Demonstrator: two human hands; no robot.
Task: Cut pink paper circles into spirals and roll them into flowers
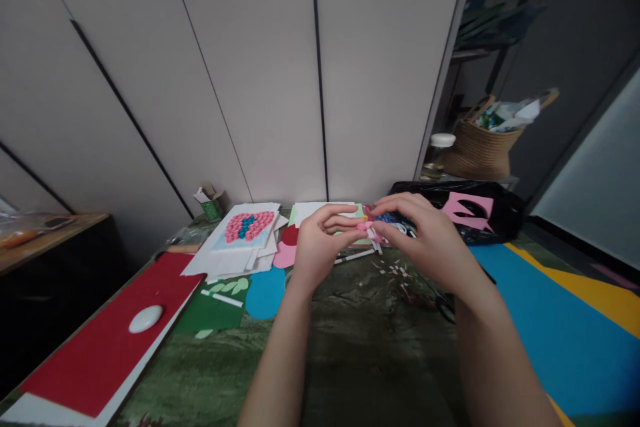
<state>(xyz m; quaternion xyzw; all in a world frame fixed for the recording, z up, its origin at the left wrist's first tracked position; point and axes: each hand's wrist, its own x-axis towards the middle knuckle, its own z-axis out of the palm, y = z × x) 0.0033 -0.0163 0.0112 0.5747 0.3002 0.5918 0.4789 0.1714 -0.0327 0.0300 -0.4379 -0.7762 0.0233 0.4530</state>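
Observation:
Above the middle of the table, my left hand (323,240) and my right hand (425,230) meet at a small pink paper piece (369,229) with pale edges. The fingertips of both hands pinch it from either side; its exact shape is too blurred to make out. Below and right of it lie small paper scraps (395,271). A white pen or stick (354,257) rests behind the hands. Left of my left forearm are a blue paper shape (265,293) and a pink paper circle (285,255).
A picture with pink and blue paper rolls (249,228) lies on white sheets at the back left. Red paper (110,340) carries a white oval object (145,319). Blue paper (560,327) covers the right side. A black bag (505,213) and a woven basket (483,150) stand behind.

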